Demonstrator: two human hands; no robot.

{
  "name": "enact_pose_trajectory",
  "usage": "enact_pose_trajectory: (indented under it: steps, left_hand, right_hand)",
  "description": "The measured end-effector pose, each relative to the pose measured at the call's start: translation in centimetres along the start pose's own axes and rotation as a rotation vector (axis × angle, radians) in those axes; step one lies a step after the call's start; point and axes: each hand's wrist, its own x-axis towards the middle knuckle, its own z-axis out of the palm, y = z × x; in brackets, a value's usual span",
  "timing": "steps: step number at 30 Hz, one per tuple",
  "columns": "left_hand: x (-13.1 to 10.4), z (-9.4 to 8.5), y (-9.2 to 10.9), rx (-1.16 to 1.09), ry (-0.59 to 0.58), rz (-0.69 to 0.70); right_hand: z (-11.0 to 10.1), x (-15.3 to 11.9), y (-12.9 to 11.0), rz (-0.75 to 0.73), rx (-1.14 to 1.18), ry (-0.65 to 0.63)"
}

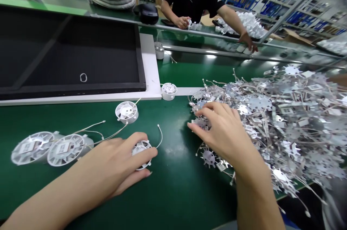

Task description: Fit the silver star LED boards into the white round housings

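Seemingly partway along, we clasped one white fan (141,146) in our left hand (116,163) at the green surface (184,194), our right hand (225,132) spread by the heap of wired silvery parts (292,121), with several other fans (127,112) apparently assembled and plenty left.

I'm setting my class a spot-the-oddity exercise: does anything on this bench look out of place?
Yes: a small white ring sits alone on the black tray, apart from the white fans and the heap of silvery parts, so it looks stray. I see no obvious damage.
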Motion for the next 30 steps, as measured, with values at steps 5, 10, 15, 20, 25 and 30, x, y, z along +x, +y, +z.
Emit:
enact_pose_trajectory:
  steps: [5, 10, 15, 20, 25, 30]
  left_hand:
    - [0.2, -0.2, 0.3, 0.019, 0.012, -0.023]
    - [0.3, -0.1, 0.3, 0.022, 0.02, -0.032]
    - [0.1, 0.1, 0.3, -0.006, 0.07, -0.051]
    - [-0.2, -0.2, 0.5, -0.092, 0.284, -0.109]
    - [-0.5, 0.0, 0.7, -0.215, 0.425, -0.172]
    - [-0.2, 0.0, 1.0, -0.409, 0.491, -0.184]
  right_hand:
    - [-0.1, -0.8, 1.5, 0.044, -0.062, -0.114]
    - [-0.4, -0.2, 1.1, 0.051, 0.065, -0.136]
    - [-1.0, 0.4, 0.4, 0.058, 0.299, 0.201]
    - [-1.2, 0.7, -1.0, 0.235, 0.684, 0.395]
    - [-0.5, 0.6, -2.4, 0.215, 0.924, 0.457]
    - [-0.5, 0.1, -5.3, 0.126, 1.258, 0.299]
